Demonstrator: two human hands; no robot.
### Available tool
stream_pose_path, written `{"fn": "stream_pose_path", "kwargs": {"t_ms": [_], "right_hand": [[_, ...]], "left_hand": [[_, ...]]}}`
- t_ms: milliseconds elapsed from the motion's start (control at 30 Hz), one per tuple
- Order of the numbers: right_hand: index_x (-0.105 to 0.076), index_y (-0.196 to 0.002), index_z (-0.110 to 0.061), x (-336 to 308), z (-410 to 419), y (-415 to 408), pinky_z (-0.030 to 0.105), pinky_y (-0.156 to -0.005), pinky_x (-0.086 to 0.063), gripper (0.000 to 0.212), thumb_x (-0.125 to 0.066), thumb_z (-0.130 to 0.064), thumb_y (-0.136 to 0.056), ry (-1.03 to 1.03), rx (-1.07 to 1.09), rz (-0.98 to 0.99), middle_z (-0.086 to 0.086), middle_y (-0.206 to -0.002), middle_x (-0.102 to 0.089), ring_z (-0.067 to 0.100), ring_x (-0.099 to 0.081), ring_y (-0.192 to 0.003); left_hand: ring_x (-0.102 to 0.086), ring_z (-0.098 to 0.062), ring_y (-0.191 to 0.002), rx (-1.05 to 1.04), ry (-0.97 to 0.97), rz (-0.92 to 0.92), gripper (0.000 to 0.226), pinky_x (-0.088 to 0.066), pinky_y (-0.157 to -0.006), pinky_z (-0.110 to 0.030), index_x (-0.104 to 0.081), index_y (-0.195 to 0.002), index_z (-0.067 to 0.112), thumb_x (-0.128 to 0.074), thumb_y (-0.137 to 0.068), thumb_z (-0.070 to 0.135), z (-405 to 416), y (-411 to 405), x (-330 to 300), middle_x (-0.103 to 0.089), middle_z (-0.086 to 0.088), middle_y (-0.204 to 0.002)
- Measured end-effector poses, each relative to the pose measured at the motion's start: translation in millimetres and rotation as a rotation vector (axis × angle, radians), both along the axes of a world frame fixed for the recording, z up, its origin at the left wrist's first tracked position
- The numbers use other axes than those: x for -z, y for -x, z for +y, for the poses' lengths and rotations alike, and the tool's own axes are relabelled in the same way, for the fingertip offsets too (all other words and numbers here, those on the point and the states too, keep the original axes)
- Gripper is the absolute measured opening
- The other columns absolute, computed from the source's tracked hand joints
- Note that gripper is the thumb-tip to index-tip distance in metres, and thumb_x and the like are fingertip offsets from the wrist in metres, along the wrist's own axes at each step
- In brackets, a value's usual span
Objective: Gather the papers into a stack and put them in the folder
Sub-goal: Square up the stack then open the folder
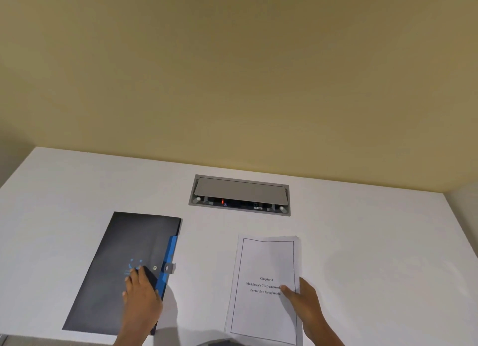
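A black folder with a blue flap edge and a small clasp lies closed on the left of the white table. My left hand rests on the folder near the flap, fingers curled over its blue edge. To the right lies a stack of white papers, the top sheet printed with a frame and a chapter title. My right hand holds the stack's right edge, thumb pressed on the top sheet and fingers at the side.
A grey cable box with a half-raised lid is set into the table behind the folder and papers. A beige wall rises behind the table. The table's near edge runs just below my hands.
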State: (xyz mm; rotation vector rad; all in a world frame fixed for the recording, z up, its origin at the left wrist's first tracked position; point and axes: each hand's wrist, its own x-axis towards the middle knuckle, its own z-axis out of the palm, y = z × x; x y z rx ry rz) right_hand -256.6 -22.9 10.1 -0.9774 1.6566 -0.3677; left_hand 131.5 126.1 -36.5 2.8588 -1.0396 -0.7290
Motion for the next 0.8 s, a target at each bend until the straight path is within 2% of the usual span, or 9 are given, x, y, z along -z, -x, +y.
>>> {"fn": "stream_pose_path", "kwargs": {"t_ms": [133, 233, 367, 467, 567, 600, 700, 767, 800], "right_hand": [[-0.078, -0.105, -0.024, -9.5, -3.0, 6.6, 0.034, -0.080, -0.060, 0.022, -0.075, -0.006, -0.092, 0.021, 0.033, -0.020, -0.014, -0.090, -0.083, 0.017, -0.078, -0.094], [-0.077, -0.109, -0.024, -21.3, -7.8, 12.6, 0.028, -0.076, -0.056, 0.024, -0.075, -0.005, -0.093, 0.040, 0.083, -0.053, -0.016, -0.090, -0.083, 0.016, -0.076, -0.098], [-0.075, -0.117, -0.019, -39.5, -15.0, 18.7, 0.032, -0.077, -0.058, 0.026, -0.073, -0.006, -0.095, 0.073, 0.145, -0.107, 0.000, -0.107, -0.081, 0.021, -0.076, -0.099], [-0.074, -0.115, -0.021, -63.5, -19.5, 18.3, 0.031, -0.076, -0.057, 0.024, -0.071, -0.005, -0.097, 0.139, 0.195, -0.157, 0.000, -0.107, -0.081, 0.020, -0.076, -0.099], [-0.075, -0.111, -0.024, -86.6, -21.7, 15.0, 0.033, -0.078, -0.058, 0.023, -0.072, -0.006, -0.097, 0.202, 0.242, -0.209, -0.005, -0.102, -0.082, 0.019, -0.077, -0.098], [-0.075, -0.112, -0.025, -93.2, -21.5, 12.9, 0.036, -0.082, -0.059, 0.022, -0.072, -0.008, -0.097, 0.223, 0.247, -0.219, -0.006, -0.101, -0.083, 0.019, -0.077, -0.098], [-0.075, -0.113, -0.027, -111.9, -19.2, 2.8, 0.038, -0.089, -0.060, 0.023, -0.073, -0.011, -0.097, 0.298, 0.247, -0.232, -0.011, -0.102, -0.083, 0.015, -0.078, -0.098], [-0.074, -0.111, -0.031, -124.1, -16.9, -4.7, 0.030, -0.082, -0.060, 0.024, -0.073, -0.011, -0.097, 0.346, 0.233, -0.237, -0.017, -0.099, -0.081, 0.008, -0.077, -0.094], [-0.073, -0.110, -0.033, -130.2, -15.5, -8.4, 0.024, -0.076, -0.059, 0.025, -0.072, -0.011, -0.098, 0.375, 0.211, -0.235, -0.021, -0.097, -0.080, 0.003, -0.077, -0.090]], "left_hand": [[-0.028, -0.040, -0.149, 0.086, -0.024, -0.036, 0.076, -0.038, -0.117, -0.046, -0.016, -0.156, -0.002, -0.056, -0.092, 0.006, 0.9, -0.9, -4.4, -0.022, -0.022, -0.163], [-0.036, -0.037, -0.147, 0.040, 0.023, 0.006, 0.071, -0.041, -0.115, -0.044, -0.016, -0.157, 0.001, -0.052, -0.096, 0.003, -3.6, 1.0, -23.1, -0.028, -0.019, -0.163], [-0.070, -0.040, -0.105, -0.071, 0.200, 0.041, 0.064, -0.056, -0.089, -0.047, -0.032, -0.155, 0.008, -0.047, -0.093, -0.005, -15.0, 9.9, -63.1, -0.056, -0.018, -0.143], [-0.068, -0.031, -0.082, -0.081, 0.239, 0.053, 0.069, -0.055, -0.076, -0.041, -0.032, -0.156, 0.019, -0.041, -0.092, -0.006, -22.5, 19.4, -82.1, -0.069, -0.015, -0.119], [-0.058, -0.022, -0.063, -0.111, 0.286, 0.087, 0.065, -0.047, -0.062, -0.034, -0.032, -0.156, 0.025, -0.039, -0.097, -0.003, -30.2, 41.0, -100.6, -0.067, -0.012, -0.089], [-0.057, -0.020, -0.062, -0.112, 0.313, 0.098, 0.064, -0.049, -0.061, -0.035, -0.032, -0.156, 0.025, -0.040, -0.098, -0.001, -32.5, 49.6, -105.7, -0.066, -0.011, -0.089], [-0.053, -0.015, -0.074, -0.096, 0.392, 0.159, 0.058, -0.055, -0.077, -0.038, -0.032, -0.156, 0.026, -0.039, -0.102, 0.006, -40.4, 76.6, -120.1, -0.068, -0.012, -0.114], [-0.054, -0.010, -0.073, -0.090, 0.446, 0.231, 0.054, -0.051, -0.074, -0.025, -0.035, -0.155, 0.022, -0.036, -0.103, 0.008, -47.2, 95.6, -128.6, -0.064, -0.005, -0.114], [-0.058, -0.010, -0.078, -0.089, 0.465, 0.265, 0.052, -0.054, -0.077, -0.024, -0.035, -0.155, 0.020, -0.036, -0.104, 0.008, -50.5, 105.2, -132.0, -0.062, -0.004, -0.118]]}}
